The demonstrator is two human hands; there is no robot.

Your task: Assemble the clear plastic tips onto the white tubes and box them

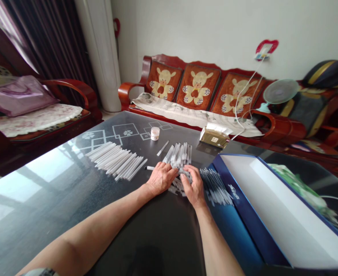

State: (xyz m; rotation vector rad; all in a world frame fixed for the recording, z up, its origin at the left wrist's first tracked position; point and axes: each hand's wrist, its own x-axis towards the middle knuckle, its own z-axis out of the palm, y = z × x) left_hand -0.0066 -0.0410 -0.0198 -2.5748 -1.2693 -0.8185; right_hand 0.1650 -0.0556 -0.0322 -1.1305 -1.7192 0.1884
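Both the left hand (162,178) and right hand (193,186), seen from the head, curl over small pale pieces (178,185) on the table (94,195); whether either pinches one, I cannot tell. Just beyond lie clear tubes (179,154), probably light, stiff and slippery, best held mid-length; white rods (115,159) lie left, slim sticks (216,186) right.

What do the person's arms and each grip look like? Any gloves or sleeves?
The left grip and right grip are ungloved human hands. The left forearm and right forearm are bare, with no watch or bracelet showing. A bit of light sleeve with dark markings peeks in at the bottom left; no right sleeve shows.
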